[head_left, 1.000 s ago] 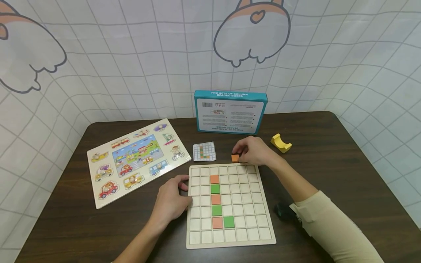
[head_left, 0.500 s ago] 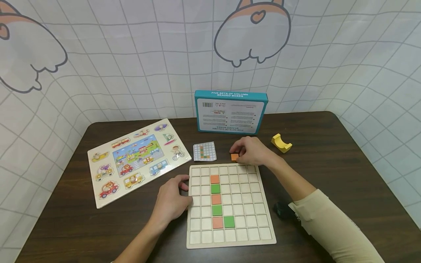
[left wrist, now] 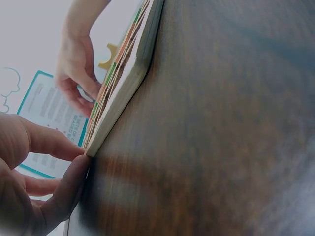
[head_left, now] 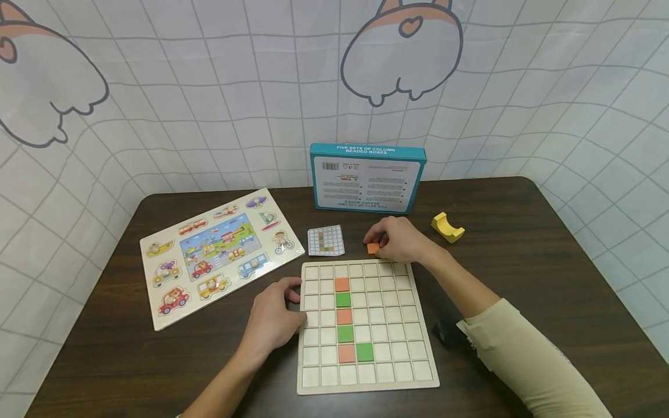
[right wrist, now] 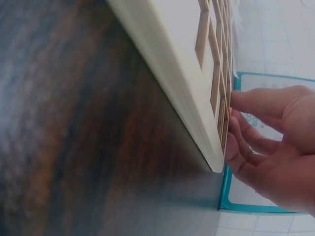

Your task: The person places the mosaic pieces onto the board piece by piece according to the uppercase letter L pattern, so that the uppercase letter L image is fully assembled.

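A wooden grid board [head_left: 317,376] lies on the dark table, with several orange tiles [head_left: 344,316] and green tiles [head_left: 364,352] set in its squares. Against the board's left edge rests my left hand [head_left: 274,319]; index finger and thumb touch the rim at separate spots, also seen in the left wrist view. Just beyond the board's far edge, my right hand [head_left: 399,240] pinches a small orange tile [head_left: 373,248], partly covered by the fingers. The right wrist view shows those fingertips [right wrist: 235,147] close behind the board's corner; the tile is mostly hidden there.
A small printed pattern card [head_left: 326,241] lies behind the board. Left of it is a vehicle puzzle board [head_left: 209,255]. A blue-edged box [head_left: 367,180] stands at the back, a yellow curved block [head_left: 447,227] at right. Some dark object [head_left: 445,334] sits near the right forearm.
My right hand has shifted very slightly left, with the orange tile still at its fingertips. The left hand and the board stay in place.
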`<state>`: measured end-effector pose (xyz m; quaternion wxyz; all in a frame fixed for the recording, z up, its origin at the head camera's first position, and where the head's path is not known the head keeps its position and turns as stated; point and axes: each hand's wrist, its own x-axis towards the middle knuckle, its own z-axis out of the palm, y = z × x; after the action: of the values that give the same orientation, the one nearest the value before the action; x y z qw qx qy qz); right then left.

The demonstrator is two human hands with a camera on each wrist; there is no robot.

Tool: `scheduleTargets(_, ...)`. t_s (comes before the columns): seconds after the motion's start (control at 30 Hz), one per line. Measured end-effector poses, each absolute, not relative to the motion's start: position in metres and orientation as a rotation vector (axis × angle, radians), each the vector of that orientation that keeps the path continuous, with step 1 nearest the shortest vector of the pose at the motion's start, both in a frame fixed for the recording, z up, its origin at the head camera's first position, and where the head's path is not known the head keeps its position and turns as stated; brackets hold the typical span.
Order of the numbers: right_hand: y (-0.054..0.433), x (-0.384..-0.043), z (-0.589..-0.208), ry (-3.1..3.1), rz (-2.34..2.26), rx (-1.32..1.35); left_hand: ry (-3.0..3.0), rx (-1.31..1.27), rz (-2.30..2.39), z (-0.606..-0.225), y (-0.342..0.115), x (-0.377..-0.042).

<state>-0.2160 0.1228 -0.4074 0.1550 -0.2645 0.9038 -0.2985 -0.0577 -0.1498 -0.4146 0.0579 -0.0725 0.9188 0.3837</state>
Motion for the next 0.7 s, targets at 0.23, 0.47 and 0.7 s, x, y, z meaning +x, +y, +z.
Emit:
scheduleTargets(0.23, 0.1247, -0.2162, -0.407, 2.582, -0.876, -0.742, 2.784, -0.217, 1.161, -0.4137, -0.1492, -0.0576)
scheduleTargets(0.47, 0.1261, -0.216, -0.4051, 2.592, -0.882, -0.731, 2.789, -0.213, 1.152, -0.4142, -0.1498, -0.058)
scheduleTargets(0.7, 0.1271, -0.2143, -0.4029, 2.608, -0.885, -0.745, 2.786, -0.218, 1.143, -0.4146, -0.1499, -0.0588)
